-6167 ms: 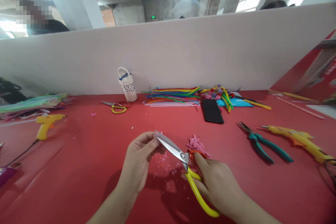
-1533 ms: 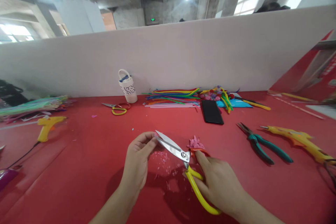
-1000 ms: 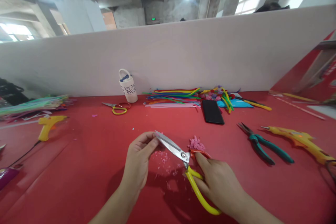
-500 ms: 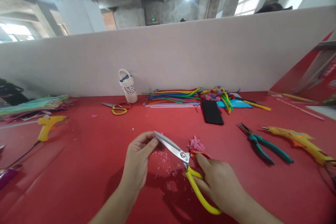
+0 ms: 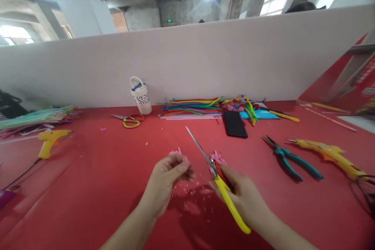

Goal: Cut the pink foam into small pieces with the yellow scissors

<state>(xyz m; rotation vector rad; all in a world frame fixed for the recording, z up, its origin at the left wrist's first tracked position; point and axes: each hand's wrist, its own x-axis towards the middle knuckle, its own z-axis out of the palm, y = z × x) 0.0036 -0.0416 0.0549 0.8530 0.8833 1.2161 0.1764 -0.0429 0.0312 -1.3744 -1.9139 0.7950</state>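
Red tabletop (image 5: 88, 172) under a white partition (image 5: 205, 66), strewn near centre with pink clippings (image 5: 189, 189). Left hand (image 5: 168, 175) curled, fingertips pinching a small pink piece (image 5: 175, 151); just right of it, right hand (image 5: 243, 195) clenched around yellow-handled scissors (image 5: 202, 151), blades closed and aimed far-left, beside a pink frilled cluster (image 5: 219, 158). Farther right, teal pliers (image 5: 288, 158) and a yellow glue gun (image 5: 331, 154).

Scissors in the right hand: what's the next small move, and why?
Probably open the scissors and swing the blades left to the pink piece pinched in the left hand; the blades look shut and point away from it, with a gap between.
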